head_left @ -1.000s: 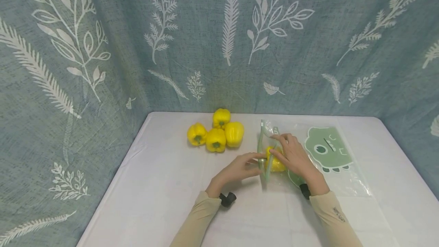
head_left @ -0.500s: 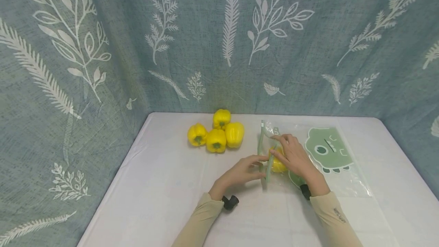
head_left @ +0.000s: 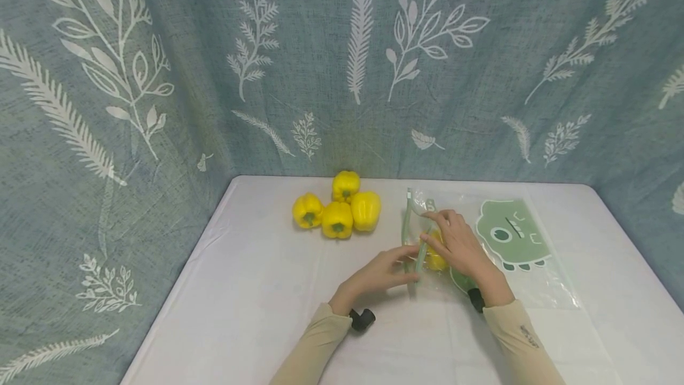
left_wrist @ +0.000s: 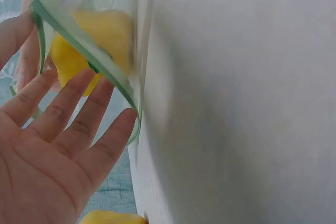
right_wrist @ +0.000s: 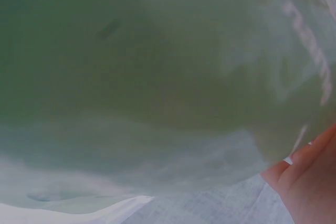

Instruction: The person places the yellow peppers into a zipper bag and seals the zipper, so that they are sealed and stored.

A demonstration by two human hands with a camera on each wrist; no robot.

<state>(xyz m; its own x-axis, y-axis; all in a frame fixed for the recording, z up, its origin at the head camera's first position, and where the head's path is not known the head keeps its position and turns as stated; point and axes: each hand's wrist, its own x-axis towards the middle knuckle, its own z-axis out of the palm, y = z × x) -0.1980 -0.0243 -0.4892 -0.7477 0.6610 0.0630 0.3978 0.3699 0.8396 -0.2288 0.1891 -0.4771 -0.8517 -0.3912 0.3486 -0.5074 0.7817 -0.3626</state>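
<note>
A clear zip bag [head_left: 556, 284] with a green cartoon print lies on the table, its green-edged mouth raised and facing left. Inside the mouth sits a yellow bell pepper [head_left: 436, 259], its green stem toward the opening in the left wrist view. My left hand [head_left: 380, 270] has its fingers extended at the mouth, fingertips close behind the pepper [left_wrist: 71, 64]. With thumb and fingers, my right hand [head_left: 455, 243] pinches the bag's upper edge and holds it up. The bag's green film fills most of the right wrist view.
Several yellow bell peppers [head_left: 337, 220] stand grouped at the back, left of the bag. A white cloth [head_left: 240, 314] covers the table. Blue-green curtains [head_left: 320, 76] with white leaf patterns hang behind and at both sides.
My left hand has moved slightly right, and the pepper has slid right, farther inside the bag. The right hand keeps its hold on the bag's edge.
</note>
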